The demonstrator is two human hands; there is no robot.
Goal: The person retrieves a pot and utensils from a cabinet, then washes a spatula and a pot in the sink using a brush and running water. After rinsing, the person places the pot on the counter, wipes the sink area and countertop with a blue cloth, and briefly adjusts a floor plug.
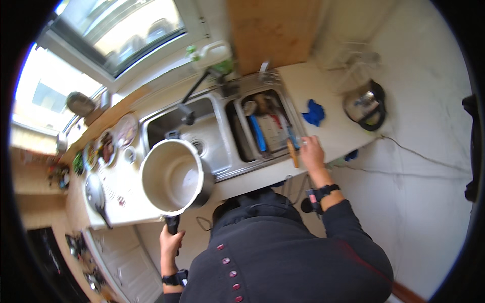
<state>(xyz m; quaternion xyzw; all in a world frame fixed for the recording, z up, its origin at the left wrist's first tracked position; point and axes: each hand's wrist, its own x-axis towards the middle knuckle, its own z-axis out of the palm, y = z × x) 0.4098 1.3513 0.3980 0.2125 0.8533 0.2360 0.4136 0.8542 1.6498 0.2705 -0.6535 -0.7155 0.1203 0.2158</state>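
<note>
My left hand point(170, 242) grips the black handle of a pressure cooker pot point(172, 176), whose lid is off. The pot is tilted with its pale inside facing up, over the counter edge and the near left corner of the steel sink point(204, 132). My right hand point(312, 153) is at the right rim of the smaller basin, beside a wooden handle point(292, 153); whether its fingers hold anything is too blurred to tell. In that basin a tray point(271, 130) holds utensils, one with a blue handle point(258, 133).
A black faucet point(195, 89) reaches over the large basin. Plates of food point(107, 147) and a lid with a black handle point(94, 191) lie on the left counter. At right are a blue cloth point(313, 113) and an electric kettle point(365, 106) with cords nearby. A large jug point(216, 55) stands behind the sink.
</note>
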